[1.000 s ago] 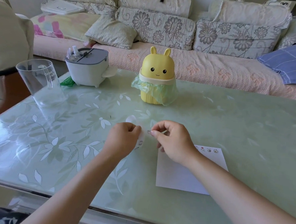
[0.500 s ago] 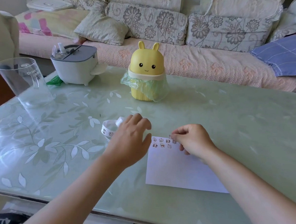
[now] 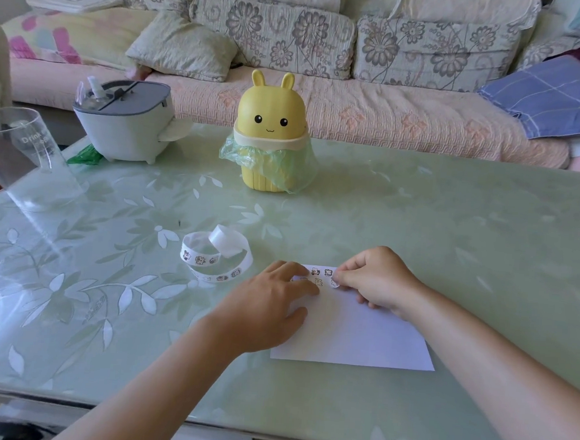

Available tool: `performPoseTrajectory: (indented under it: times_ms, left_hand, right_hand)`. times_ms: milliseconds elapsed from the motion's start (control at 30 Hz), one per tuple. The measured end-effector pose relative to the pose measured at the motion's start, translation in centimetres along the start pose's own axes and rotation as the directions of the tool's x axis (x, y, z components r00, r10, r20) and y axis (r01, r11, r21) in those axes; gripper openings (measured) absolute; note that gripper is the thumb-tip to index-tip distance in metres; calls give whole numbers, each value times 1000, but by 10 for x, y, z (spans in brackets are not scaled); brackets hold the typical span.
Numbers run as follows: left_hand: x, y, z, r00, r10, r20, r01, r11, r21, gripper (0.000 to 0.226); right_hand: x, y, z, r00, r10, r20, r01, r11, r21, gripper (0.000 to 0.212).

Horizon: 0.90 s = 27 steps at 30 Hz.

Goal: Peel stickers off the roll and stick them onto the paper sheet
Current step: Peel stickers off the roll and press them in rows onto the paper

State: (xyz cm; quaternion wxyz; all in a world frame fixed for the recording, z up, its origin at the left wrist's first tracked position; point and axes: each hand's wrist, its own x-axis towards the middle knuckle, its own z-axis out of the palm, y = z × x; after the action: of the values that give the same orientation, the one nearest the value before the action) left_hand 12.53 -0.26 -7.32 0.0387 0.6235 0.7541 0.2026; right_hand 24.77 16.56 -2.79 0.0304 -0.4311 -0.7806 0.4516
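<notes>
while the left hand [image 3: 265,304] lies flat with its fingers straight and a little spread, pressing down the far left corner of the paper sheet [image 3: 359,331], the right hand [image 3: 377,281] is curled, thumb and forefinger pinching one small sticker [image 3: 335,283] at their tips. that sticker sits just over the sheet's far edge, right of the ones already stuck on; whether it touches the paper yet i cannot tell.

the sheet lies flat on the green glass table [image 3: 452,231], its long axis running left to right, its near edge facing the person. both hands are at its far end, and the near half is bare.

the sticker roll [image 3: 215,259] lies on the table just left of the left hand, apart from the fingers and held by neither hand. it is a loose coil lying with its opening upward, the printed strip trailing toward the sheet, a blank end curling up at the far side.

counted: one sheet, one roll, one sticker in the fingers, and four stuck stickers [image 3: 315,272] showing in two short rows; the left fingertips may cover more.

farther back stand a yellow rabbit bin [image 3: 270,132], a grey appliance [image 3: 124,122] and a clear cup [image 3: 18,152].
</notes>
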Motion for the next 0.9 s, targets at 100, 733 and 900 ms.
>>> performPoseTrajectory:
  times_ms: [100,733,900]
  left_hand:
    - [1,-1,0,1000,-10,7,10,1000,-12,36]
    - [6,12,4,997,-72,39,65,986,155,59]
    - [8,13,4,994,-90,55,79,980,182,52]
  right_hand:
    - [1,1,2,1000,5,-8,-5,1000,-10,9]
    - [4,-19,5,995,33,-89,-68,906,-417,8]
    - [2,-14,1,984,-56,-168,-48,829,-557,26]
